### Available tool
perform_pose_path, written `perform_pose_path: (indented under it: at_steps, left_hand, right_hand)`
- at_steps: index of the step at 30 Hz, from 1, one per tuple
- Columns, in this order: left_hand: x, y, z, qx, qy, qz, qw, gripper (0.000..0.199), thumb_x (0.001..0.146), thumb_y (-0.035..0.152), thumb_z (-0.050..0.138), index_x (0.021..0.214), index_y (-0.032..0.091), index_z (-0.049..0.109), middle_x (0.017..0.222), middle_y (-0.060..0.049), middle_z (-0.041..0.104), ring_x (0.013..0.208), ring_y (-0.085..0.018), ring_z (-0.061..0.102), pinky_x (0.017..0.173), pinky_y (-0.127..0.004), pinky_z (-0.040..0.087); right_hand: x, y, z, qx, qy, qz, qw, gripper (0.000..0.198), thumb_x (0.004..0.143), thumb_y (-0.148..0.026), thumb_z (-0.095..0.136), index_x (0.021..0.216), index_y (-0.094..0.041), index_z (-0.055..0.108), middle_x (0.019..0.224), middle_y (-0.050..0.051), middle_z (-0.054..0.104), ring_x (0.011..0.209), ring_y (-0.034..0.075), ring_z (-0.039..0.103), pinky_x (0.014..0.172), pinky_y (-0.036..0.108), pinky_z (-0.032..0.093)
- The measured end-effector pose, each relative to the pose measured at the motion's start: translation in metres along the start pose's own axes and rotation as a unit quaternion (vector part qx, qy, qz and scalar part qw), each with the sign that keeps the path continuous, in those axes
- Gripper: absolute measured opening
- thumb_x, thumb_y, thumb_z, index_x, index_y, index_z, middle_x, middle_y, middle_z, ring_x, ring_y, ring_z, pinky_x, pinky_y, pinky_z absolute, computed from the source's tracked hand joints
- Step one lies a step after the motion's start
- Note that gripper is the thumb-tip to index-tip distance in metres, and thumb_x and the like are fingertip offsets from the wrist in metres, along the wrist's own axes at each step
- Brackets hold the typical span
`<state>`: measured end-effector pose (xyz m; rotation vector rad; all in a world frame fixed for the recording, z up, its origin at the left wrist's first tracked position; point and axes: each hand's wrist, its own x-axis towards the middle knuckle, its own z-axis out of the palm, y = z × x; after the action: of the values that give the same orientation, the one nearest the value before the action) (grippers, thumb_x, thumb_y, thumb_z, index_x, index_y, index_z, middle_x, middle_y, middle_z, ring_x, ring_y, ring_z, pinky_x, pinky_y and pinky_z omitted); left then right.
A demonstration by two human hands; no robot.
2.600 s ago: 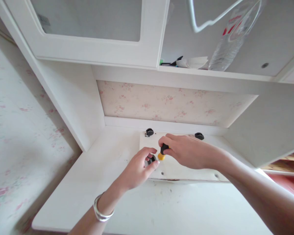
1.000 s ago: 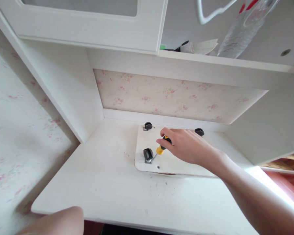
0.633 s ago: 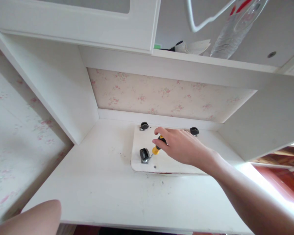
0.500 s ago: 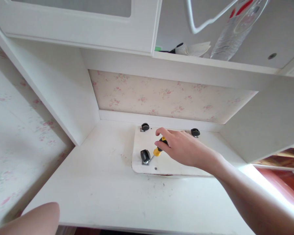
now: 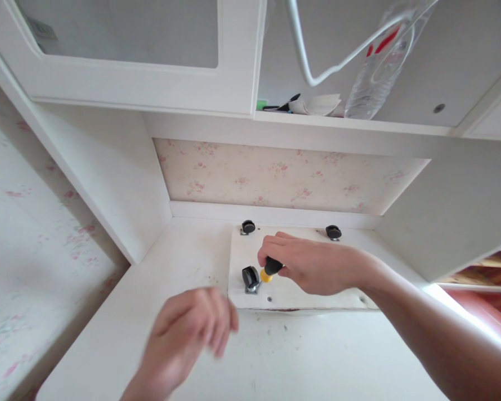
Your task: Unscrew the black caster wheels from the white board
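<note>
My right hand (image 5: 296, 259) is closed round a screwdriver (image 5: 272, 266) with a black and yellow handle. The screwdriver slants down to the left, its tip at the metal base of the near-left caster (image 5: 250, 277). This caster is black and sits on a white board (image 5: 300, 298) lying on the white surface. Two more casters, far left (image 5: 247, 226) and far right (image 5: 333, 232), stand along the board's back edge. My left hand (image 5: 187, 334) hovers in front of the board's left corner, apart from it. Motion blurs its bent fingers, and nothing shows in them.
Above hangs a white cabinet (image 5: 150, 83) with an open compartment. A plastic bottle (image 5: 373, 78), a white cable (image 5: 313, 78) and papers (image 5: 321, 104) are in it. Side panels (image 5: 121, 167) rise left and right, with flowered wallpaper (image 5: 275, 175) behind.
My left hand has come in from the lower left towards the board. My right hand's fingers have wrapped further round the screwdriver handle. The view has shifted slightly upwards.
</note>
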<state>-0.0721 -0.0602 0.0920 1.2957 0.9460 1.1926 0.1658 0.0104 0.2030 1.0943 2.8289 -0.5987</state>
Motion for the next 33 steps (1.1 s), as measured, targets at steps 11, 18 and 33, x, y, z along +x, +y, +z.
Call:
perform_pose_path:
  at_steps: [11,18,33]
  left_hand:
    - [0.085,-0.042,0.029,0.233,-0.173,0.046,0.956,0.035,0.089,0.042,0.063,0.118,0.022,0.062,0.112,-0.008,0.063,0.090,-0.020,0.060,0.079,-0.033,0.048]
    - [0.109,-0.038,0.035,0.294,-0.199,0.098,0.930,0.012,0.088,0.033,0.062,0.091,0.022,0.066,0.082,0.000,0.064,0.073,-0.016,0.055,0.067,-0.026,0.042]
    - [0.100,-0.038,0.031,0.285,-0.174,0.096,0.938,0.014,0.093,0.032,0.057,0.093,0.021,0.065,0.087,-0.001,0.064,0.078,-0.016,0.059,0.069,-0.026,0.044]
  right_hand:
    - [0.022,0.001,0.015,-0.300,0.074,0.156,0.938,0.034,0.102,-0.038,0.033,0.103,-0.020,0.061,0.091,0.012,0.069,0.075,0.030,0.068,0.056,0.033,0.039]
    - [0.015,0.002,0.001,-0.162,0.038,0.108,0.980,0.026,0.100,-0.036,0.037,0.114,-0.023,0.054,0.107,0.007,0.070,0.076,0.024,0.067,0.057,0.032,0.037]
    - [0.013,0.000,-0.005,-0.133,0.026,0.068,0.988,0.017,0.091,-0.021,0.051,0.106,-0.024,0.058,0.115,0.003,0.060,0.073,0.016,0.061,0.055,0.028,0.034]
